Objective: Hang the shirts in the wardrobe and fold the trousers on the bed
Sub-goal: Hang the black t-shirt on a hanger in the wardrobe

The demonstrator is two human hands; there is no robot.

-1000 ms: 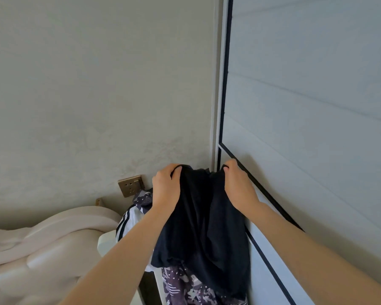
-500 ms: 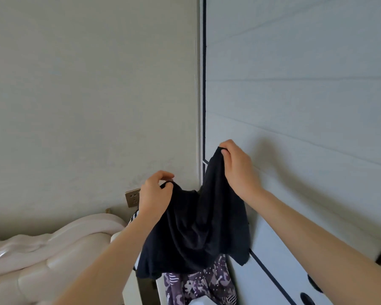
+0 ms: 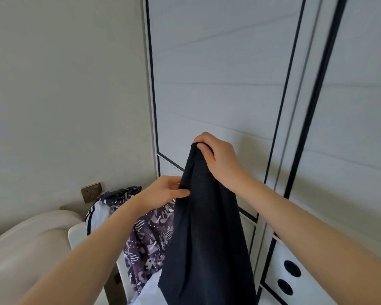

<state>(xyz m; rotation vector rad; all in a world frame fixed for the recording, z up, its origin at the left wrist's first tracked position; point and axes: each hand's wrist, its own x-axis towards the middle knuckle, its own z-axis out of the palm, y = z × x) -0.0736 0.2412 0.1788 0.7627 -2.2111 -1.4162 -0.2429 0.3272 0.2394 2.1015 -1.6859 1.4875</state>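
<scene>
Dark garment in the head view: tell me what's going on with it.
A person holds the dark garment up in front of the wardrobe, whose doors look closed. The right hand grips its top, raised high, and the left hand pinches the fabric lower down, so the cloth hangs in a long drape. No hanger is in view. Behind it lie a purple patterned garment and a white striped garment, not yet handled.

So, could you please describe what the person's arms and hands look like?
The left hand and right hand are bare: no gloves, no rings visible. Both forearms are uncovered to the frame's edge, with no sleeve, watch or bracelet in view.
</scene>
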